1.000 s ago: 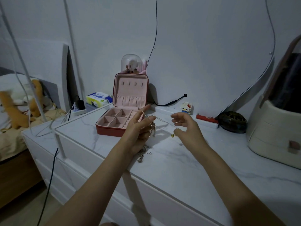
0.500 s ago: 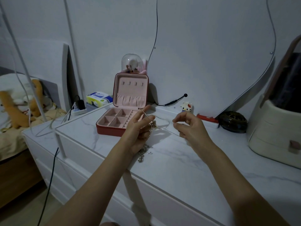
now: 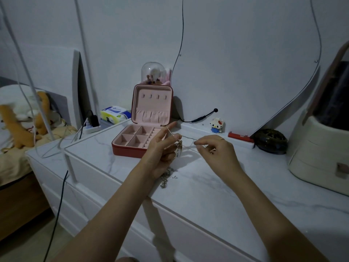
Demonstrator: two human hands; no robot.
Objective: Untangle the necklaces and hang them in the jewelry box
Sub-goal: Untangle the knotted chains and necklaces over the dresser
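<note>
Here the left hand (image 3: 160, 152) holds the tangled necklaces (image 3: 178, 146), and the right hand (image 3: 217, 152) pinches one thin chain (image 3: 188, 138) beside the open jewelry box (image 3: 140, 137).

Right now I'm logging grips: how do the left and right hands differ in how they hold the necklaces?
The left hand holds the tangled bunch, index finger raised; the right hand pinches only one thin chain. The left hand sits nearer the jewelry box; the right is farther from it. Both hover above the dresser top.

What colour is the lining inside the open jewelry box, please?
Pale pink lining in the jewelry box; the outside is darker reddish. Head view.
</note>
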